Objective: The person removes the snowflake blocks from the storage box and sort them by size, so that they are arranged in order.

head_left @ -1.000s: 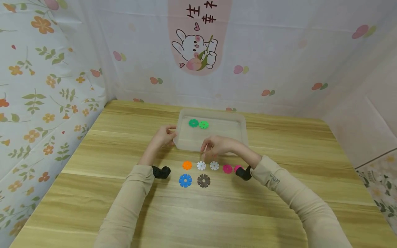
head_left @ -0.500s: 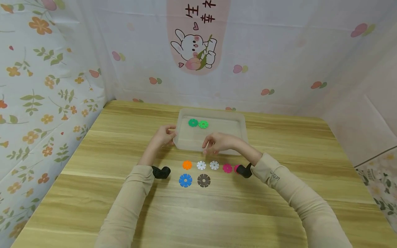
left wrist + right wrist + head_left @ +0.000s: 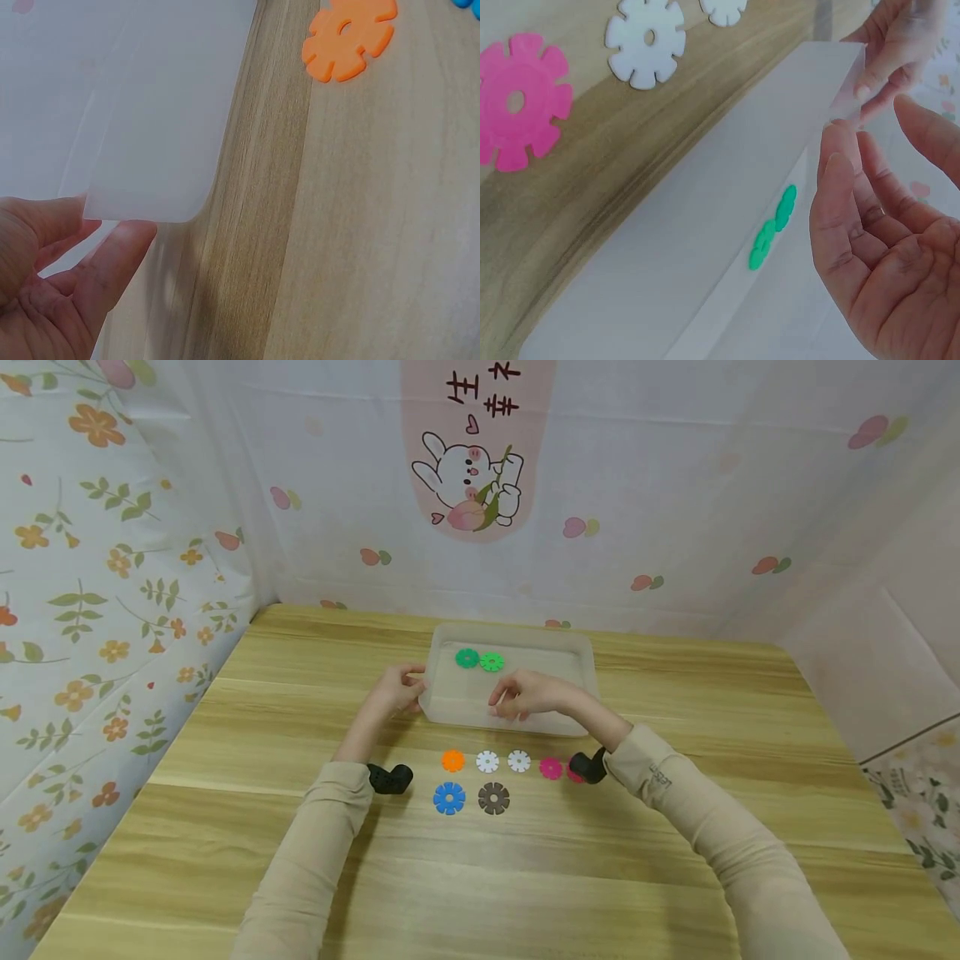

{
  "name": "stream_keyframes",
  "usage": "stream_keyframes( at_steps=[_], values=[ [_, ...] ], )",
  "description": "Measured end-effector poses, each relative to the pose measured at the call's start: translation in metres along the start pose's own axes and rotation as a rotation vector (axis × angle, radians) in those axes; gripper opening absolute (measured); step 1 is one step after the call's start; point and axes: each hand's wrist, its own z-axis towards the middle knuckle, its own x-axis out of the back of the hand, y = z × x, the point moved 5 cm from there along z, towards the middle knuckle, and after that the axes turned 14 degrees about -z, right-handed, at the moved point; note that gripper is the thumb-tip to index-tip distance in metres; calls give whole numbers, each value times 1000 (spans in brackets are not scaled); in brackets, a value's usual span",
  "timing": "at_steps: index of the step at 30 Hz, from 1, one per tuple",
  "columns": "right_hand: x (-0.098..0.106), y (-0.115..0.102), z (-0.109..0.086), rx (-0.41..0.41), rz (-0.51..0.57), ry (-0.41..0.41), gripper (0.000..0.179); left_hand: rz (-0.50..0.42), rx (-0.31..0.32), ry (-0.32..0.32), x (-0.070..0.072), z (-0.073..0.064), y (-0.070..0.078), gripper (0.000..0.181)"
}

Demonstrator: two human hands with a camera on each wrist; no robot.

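Observation:
A translucent white plastic tray (image 3: 513, 632) stands toward the back of the table, with a dark green notched disc (image 3: 467, 657) and a bright green one (image 3: 492, 662) inside. At its left end, my left hand (image 3: 400, 687) pinches the wall; the left wrist view has thumb and fingers at the tray's corner. My right hand (image 3: 532, 692) hovers over the tray's front part, fingers relaxed and thumb apart, holding nothing in the right wrist view. In front lie an orange disc (image 3: 453, 761), two white discs (image 3: 487, 762) and a pink disc (image 3: 551, 767).
Nearer the front are a blue disc (image 3: 449, 798) and a grey-brown disc (image 3: 493, 798). Another pink disc (image 3: 574, 775) is partly hidden behind the black right wrist camera (image 3: 588, 767). A printed cloth (image 3: 637, 468) hangs behind the wooden table (image 3: 495, 885).
My right hand has risen away from the white discs and the tray's front rim, back over the tray. The left hand keeps its hold on the left end.

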Motion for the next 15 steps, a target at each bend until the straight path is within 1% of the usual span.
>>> stream_keyframes(
  at_steps=[10,15],
  values=[
    [8,6,7,-34,37,25,28,-8,-3,5,0,0,0,42],
    [13,10,11,-56,33,39,30,-17,-1,8,0,1,0,41]
  ],
)
